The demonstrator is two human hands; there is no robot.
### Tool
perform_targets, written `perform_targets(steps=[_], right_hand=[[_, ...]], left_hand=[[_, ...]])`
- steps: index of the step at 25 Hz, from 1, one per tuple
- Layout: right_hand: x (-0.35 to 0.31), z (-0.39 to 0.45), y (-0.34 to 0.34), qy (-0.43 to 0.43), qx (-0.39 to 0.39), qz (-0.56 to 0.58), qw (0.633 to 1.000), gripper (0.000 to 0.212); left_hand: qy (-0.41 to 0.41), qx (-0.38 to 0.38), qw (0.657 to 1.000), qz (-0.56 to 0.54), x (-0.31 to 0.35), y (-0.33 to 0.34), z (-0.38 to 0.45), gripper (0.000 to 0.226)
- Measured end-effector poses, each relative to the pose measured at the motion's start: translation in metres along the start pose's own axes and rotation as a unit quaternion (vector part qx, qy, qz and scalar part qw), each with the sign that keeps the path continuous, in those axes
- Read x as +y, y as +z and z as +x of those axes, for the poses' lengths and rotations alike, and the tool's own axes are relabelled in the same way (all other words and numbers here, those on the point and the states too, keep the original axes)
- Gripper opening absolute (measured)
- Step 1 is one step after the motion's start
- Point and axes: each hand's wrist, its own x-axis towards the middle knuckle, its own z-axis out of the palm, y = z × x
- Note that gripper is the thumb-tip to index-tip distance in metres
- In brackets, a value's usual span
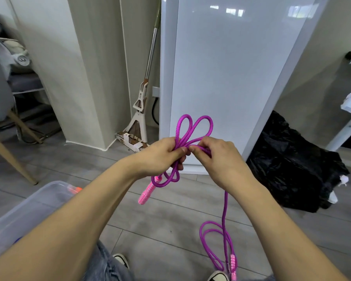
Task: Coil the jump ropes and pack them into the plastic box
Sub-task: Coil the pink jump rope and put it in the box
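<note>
Both grips closed on purple jump rope (193, 128).
Left hand (162, 155) bundles loops; right hand (217, 157) feeds slack; plastic box (18, 216) waits.

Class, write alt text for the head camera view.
Two hands, left hand and right hand, gather loops of a purple jump rope; its tail trails to the grey floor. A clear plastic box sits at lower left.

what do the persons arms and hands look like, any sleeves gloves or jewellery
Both forearms are bare, with no sleeves in view. The left hand and right hand wear no gloves, and no rings, watch or bracelets show. Fingernails look short and unpainted.
</note>
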Motion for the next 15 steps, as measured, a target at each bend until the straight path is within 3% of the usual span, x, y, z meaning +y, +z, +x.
perform_targets(steps=[3, 6, 8, 9, 13, 15], right_hand=[[0.009, 0.004, -0.007, 0.049, 0.004, 0.064, 0.997, 0.037], [0.033, 0.005, -0.016, 0.102, -0.092, 0.079, 0.987, 0.037], [0.048, 0.004, -0.021, 0.132, -0.147, 0.073, 0.978, 0.041], [0.052, 0.004, -0.023, 0.133, -0.145, 0.067, 0.978, 0.043], [0.031, 0.005, -0.026, 0.070, 0.009, 0.080, 0.994, 0.040], [0.007, 0.005, -0.019, 0.049, 0.039, 0.099, 0.993, 0.034]], left_hand=[[-0.009, 0.120, 0.982, -0.142, -0.003, -0.014, 0.005, 0.023], [-0.029, 0.282, 0.889, -0.359, -0.010, -0.041, 0.011, 0.023], [-0.033, 0.329, 0.828, -0.454, -0.015, -0.056, 0.010, 0.025], [-0.038, 0.336, 0.816, -0.468, -0.017, -0.059, 0.009, 0.025], [-0.073, 0.286, 0.846, -0.444, -0.010, -0.043, 0.009, 0.019], [-0.074, 0.251, 0.863, -0.432, -0.004, -0.028, 0.010, 0.019]])
